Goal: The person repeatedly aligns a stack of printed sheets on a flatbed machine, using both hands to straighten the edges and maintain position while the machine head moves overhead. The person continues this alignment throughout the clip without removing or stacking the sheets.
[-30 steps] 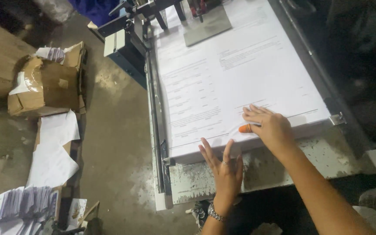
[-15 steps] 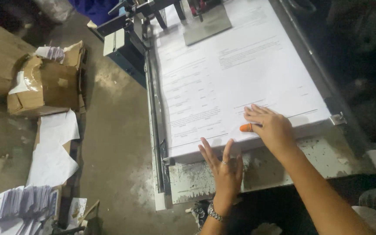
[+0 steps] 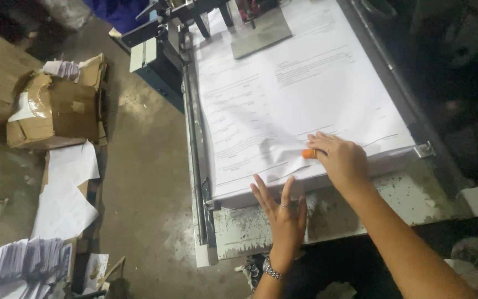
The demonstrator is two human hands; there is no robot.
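A thick stack of large white printed sheets (image 3: 283,94) lies on a worn metal machine table (image 3: 360,213). My right hand (image 3: 341,160) rests on the stack's near edge and grips a small orange tool (image 3: 307,154), its tip pressed to the top sheet, which buckles slightly beside it. My left hand (image 3: 282,213) lies flat, fingers spread, against the front edge of the stack; a ring and a wristwatch are on it.
A grey metal weight plate (image 3: 261,33) and machine clamps sit at the far end of the stack. On the concrete floor to the left are a torn cardboard box (image 3: 56,113), loose white sheets (image 3: 67,194) and a pile of cut paper (image 3: 17,266).
The top sheet has wrinkled a little next to the orange tool. Both hands stay in almost the same place.
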